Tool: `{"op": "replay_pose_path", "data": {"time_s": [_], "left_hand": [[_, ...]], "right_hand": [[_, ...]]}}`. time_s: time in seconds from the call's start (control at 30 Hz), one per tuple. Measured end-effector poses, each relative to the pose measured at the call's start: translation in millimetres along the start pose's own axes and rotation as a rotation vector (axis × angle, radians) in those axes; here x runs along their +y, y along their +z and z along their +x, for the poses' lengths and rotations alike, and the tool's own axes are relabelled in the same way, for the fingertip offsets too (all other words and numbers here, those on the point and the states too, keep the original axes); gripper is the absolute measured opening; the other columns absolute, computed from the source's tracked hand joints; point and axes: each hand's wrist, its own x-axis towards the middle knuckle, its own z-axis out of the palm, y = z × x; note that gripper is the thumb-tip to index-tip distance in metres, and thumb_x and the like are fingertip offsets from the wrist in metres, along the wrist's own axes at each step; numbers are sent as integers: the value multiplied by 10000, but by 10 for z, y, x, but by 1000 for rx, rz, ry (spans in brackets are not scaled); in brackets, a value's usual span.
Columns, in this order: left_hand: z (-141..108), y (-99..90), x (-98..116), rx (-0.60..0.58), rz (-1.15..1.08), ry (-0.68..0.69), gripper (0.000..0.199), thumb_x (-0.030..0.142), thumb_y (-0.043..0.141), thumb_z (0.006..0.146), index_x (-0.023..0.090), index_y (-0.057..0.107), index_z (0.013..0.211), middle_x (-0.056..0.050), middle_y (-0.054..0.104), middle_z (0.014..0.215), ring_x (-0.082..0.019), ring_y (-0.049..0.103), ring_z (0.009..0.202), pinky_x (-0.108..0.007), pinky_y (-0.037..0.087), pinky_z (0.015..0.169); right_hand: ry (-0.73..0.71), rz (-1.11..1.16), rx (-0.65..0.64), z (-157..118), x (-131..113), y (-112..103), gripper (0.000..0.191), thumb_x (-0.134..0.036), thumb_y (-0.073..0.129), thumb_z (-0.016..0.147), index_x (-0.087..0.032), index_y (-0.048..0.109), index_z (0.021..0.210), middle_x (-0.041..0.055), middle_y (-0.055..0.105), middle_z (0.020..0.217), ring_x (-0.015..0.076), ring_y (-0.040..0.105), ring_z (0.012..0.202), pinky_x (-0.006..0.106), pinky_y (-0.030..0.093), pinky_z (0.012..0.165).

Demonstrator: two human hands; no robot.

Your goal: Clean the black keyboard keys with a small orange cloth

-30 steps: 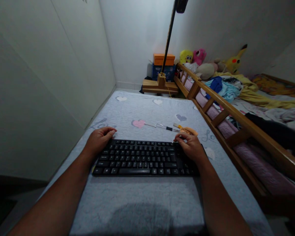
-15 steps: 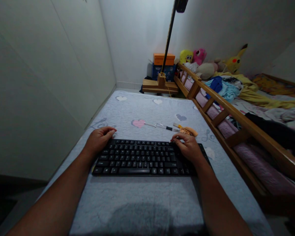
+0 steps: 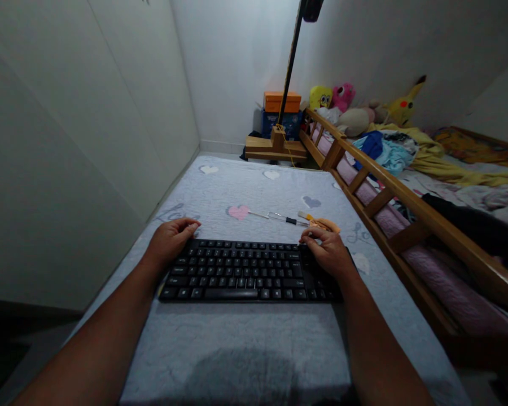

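A black keyboard (image 3: 237, 273) lies flat on the bed sheet. At its upper left corner rests my left hand (image 3: 169, 239), thumb and fingertips drawn together with nothing visible in them. My right hand (image 3: 325, 251) is over the number-pad end, fingers pinched near the back edge. A tiny pale spot shows at those fingertips; what it is I cannot make out. The hand hides many of the right-side keys. Just behind the keyboard lie a thin pale stick (image 3: 259, 215), a wire tool with a black grip (image 3: 291, 220), a small brush (image 3: 305, 215) and an orange cloth (image 3: 329, 225).
A wooden bed rail (image 3: 389, 186) runs along the right, with clothes and plush toys beyond it. At the far end, a wooden stand (image 3: 275, 148) holds a dark pole in front of an orange box (image 3: 282, 102). A pale panel (image 3: 88, 141) borders the left.
My right hand has shifted slightly to the right along the keyboard's back edge, still pinched. The left hand and keyboard have stayed put.
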Motion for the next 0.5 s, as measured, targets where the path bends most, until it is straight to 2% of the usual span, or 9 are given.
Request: {"op": "replay_pose_path", "data": {"time_s": [0.2,0.5], "left_hand": [[-1,-11,8,5,22,6,416,533,577,742,195,761,900,-41,762,839,-260,678,809,-347,514,781],[4,-4,5,9,25,2,418,530,587,739,189,762,906,-41,767,847,-256,676,797,-348,525,800]], "right_hand": [[-16,-16,-30,-6,-41,-30,185,-255,554,846,-228,661,697,21,675,696,213,634,746,329,460,732],[-34,-18,-47,-19,-31,-18,191,-241,549,860,-218,669,713,28,704,725,202,644,743,331,459,751]]}}
